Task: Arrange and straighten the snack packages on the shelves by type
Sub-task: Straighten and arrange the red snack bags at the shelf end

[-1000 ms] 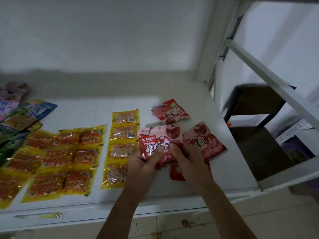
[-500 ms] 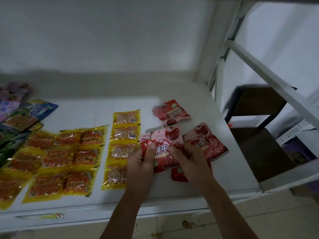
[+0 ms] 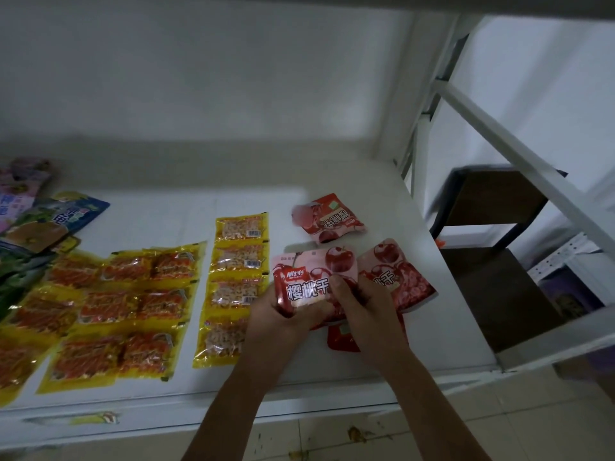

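White shelf (image 3: 332, 181) boards carry the snacks in sorted groups. Both hands grip one cherry packet (image 3: 309, 277) just right of the yellow peanut packets (image 3: 238, 281): the left hand (image 3: 283, 314) curls round its lower left corner, the right hand (image 3: 362, 311) pinches its right edge with the thumb on top. Its long axis runs left to right, print upright. A second cherry packet (image 3: 399, 277) lies touching its right side, nearer the right hand; a third (image 3: 327, 217) lies beyond, turned round, probably still to be straightened.

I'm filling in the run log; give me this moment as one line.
both hands: left hand and right hand grip cherry packet | shelf | stage: straightening
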{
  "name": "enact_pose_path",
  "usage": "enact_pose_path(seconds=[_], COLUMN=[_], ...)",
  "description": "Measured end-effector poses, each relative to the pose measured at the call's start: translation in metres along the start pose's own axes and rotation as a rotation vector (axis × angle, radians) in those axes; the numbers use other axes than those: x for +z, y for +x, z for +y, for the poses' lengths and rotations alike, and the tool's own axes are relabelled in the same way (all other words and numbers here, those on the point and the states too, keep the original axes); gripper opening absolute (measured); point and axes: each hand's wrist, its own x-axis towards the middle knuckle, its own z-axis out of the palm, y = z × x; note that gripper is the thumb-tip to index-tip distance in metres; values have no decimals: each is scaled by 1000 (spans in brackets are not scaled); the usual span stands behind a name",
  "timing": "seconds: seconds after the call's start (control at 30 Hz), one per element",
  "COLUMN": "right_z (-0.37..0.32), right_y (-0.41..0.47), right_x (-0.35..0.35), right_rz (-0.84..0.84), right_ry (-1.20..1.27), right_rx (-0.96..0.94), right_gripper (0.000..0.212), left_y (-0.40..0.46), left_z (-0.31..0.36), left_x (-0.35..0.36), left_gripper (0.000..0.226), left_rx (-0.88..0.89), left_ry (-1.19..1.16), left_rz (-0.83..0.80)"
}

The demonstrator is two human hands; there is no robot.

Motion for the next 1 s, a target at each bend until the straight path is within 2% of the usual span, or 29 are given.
enact_pose_path(seconds=[0.1,0.17,0.27,0.43,0.57,0.7,0.83,0.9,1.0], right_z=[3,2,1,0,-4,5,11,10,5], right_y=[1,1,1,1,0,2,5,3,-1], right_x=[-1,-1,1,-1,-1,5,4,4,2], right_rz=[-13,-22,3,-4,-40,60,128,128,49], right_ry=[61,75,19,-51,11,-31,-31,-78,11], right_rx=[67,63,-7,-46,7,34,52,30,19], right_gripper=[16,11,23,14,36,45,47,48,34], left_y=[-1,-1,-1,4,3,3,3,2,2], left_z=[-2,-5,-6,-9,-10,-11,-8,-10,-14], left_x=[2,2,4,2,2,-2,-2,0,0], left_gripper=[38,32,19,18,27,35,20,21,25], left_rx=[-2,46,110,117,38,27,98,96,107], left_ry=[70,102,135,148,37,24,25,-35,-5], left_rz=[10,51,70,78,78,15,-30,-18,57])
